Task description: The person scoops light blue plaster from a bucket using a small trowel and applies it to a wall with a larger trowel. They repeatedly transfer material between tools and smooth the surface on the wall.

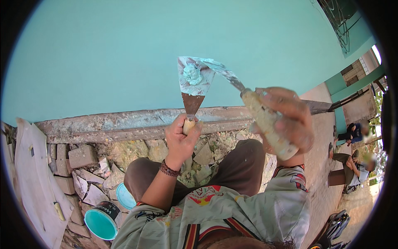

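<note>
My left hand is closed around the wooden handle of a wide putty knife, its blade pointing up toward the turquoise wall. A lump of pale turquoise putty sits on that blade, with smears around it. Nearer the camera, my right hand grips the worn, light handle of a second putty knife. Its putty-coated blade slants up and left, and the tip overlaps the upper right corner of the wide blade. Whether the two blades touch, I cannot tell.
A paint-stained ledge runs along the wall's foot. Paving blocks and rubble lie below it. At lower left are a turquoise-lined bucket, its lid and a pale sheet. Two people sit far right, near a dark bag.
</note>
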Available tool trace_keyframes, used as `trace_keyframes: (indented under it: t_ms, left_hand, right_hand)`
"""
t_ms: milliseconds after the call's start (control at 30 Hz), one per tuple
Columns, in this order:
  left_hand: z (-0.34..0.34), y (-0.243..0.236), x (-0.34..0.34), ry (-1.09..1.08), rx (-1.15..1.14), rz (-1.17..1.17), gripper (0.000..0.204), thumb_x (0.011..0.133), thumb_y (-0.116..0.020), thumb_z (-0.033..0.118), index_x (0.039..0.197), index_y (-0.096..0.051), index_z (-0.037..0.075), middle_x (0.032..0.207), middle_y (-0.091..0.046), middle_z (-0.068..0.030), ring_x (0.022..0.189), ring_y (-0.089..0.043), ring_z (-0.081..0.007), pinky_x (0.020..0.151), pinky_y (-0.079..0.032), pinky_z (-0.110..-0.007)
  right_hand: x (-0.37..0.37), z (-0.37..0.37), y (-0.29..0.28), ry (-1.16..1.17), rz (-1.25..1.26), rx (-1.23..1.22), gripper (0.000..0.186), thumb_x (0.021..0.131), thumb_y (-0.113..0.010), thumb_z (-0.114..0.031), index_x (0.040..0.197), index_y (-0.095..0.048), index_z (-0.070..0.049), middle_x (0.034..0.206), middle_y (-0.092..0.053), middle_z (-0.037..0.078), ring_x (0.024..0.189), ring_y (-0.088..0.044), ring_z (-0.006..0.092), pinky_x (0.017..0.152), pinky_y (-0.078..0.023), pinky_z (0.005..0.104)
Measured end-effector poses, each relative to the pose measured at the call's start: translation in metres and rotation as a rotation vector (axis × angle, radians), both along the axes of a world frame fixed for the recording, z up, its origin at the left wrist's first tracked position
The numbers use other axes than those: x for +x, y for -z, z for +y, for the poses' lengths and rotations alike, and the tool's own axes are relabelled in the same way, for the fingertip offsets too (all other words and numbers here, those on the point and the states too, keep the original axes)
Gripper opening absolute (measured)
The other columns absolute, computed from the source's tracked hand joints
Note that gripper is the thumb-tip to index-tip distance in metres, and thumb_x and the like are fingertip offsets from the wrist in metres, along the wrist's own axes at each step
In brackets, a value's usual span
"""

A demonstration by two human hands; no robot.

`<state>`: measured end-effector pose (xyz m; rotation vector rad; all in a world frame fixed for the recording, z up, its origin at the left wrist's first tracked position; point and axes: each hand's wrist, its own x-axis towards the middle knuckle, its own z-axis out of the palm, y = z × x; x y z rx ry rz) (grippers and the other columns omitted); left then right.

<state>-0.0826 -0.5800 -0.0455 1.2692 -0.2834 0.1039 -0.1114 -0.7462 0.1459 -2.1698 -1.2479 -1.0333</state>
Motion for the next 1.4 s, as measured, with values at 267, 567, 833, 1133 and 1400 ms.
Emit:
trace_keyframes:
  t_ms: [267, 567, 833, 1133, 1400]
  left_hand:
    - [-0.001, -0.011, -0.005, -0.044, -0.084, 0.041, 0.009, 0.082, -0.065, 0.001, 0.089, -0.059, 0.001, 0.066, -0.052, 0.0043, 0.059, -0.043, -0.0008, 0.05, -0.035, -0.019]
    - [0.001, -0.017, -0.008, -0.11, 0.045, -0.021, 0.012, 0.082, -0.064, 0.001, 0.094, -0.06, 0.0, 0.066, -0.054, 0.0026, 0.059, -0.044, -0.0011, 0.051, -0.039, -0.02]
    - [-0.006, -0.002, -0.004, -0.117, 0.088, -0.013, 0.007, 0.083, -0.064, 0.004, 0.088, -0.06, 0.001, 0.065, -0.054, 0.0022, 0.056, -0.046, -0.0017, 0.049, -0.039, -0.021]
    - [-0.007, 0.003, 0.0, 0.018, -0.09, 0.132, 0.006, 0.082, -0.063, 0.001, 0.086, -0.06, 0.002, 0.067, -0.056, 0.0012, 0.054, -0.053, -0.0054, 0.048, -0.04, -0.021]
    - [-0.014, 0.001, 0.002, 0.073, -0.155, 0.14, 0.008, 0.084, -0.066, 0.006, 0.088, -0.061, 0.001, 0.067, -0.056, 0.0026, 0.055, -0.05, -0.0031, 0.049, -0.039, -0.021]
  right_hand:
    - [-0.011, -0.009, 0.048, -0.045, -0.152, -0.171, 0.027, 0.067, -0.069, -0.017, 0.092, -0.06, -0.017, 0.107, -0.06, 0.018, 0.09, -0.063, 0.0357, 0.062, -0.061, 0.0426]
    - [-0.002, -0.011, 0.061, -0.062, -0.267, -0.144, 0.025, 0.067, -0.069, -0.012, 0.09, -0.059, -0.012, 0.109, -0.059, 0.02, 0.092, -0.061, 0.0387, 0.068, -0.06, 0.0446]
    - [0.045, -0.03, -0.042, -0.003, -0.303, 0.318, 0.04, 0.08, -0.068, 0.002, 0.113, -0.047, -0.003, 0.109, -0.059, 0.02, 0.091, -0.064, 0.0289, 0.072, -0.058, 0.0384]
    - [0.093, -0.034, -0.23, 0.0, 0.049, 0.205, 0.022, 0.094, -0.058, -0.017, 0.11, -0.047, -0.007, 0.1, -0.063, 0.01, 0.091, -0.065, 0.019, 0.072, -0.055, 0.0324]
    - [0.11, -0.01, -0.286, 0.075, 0.193, 0.064, 0.013, 0.095, -0.057, -0.021, 0.097, -0.048, -0.012, 0.084, -0.065, 0.004, 0.083, -0.065, 0.0142, 0.064, -0.053, 0.0269]
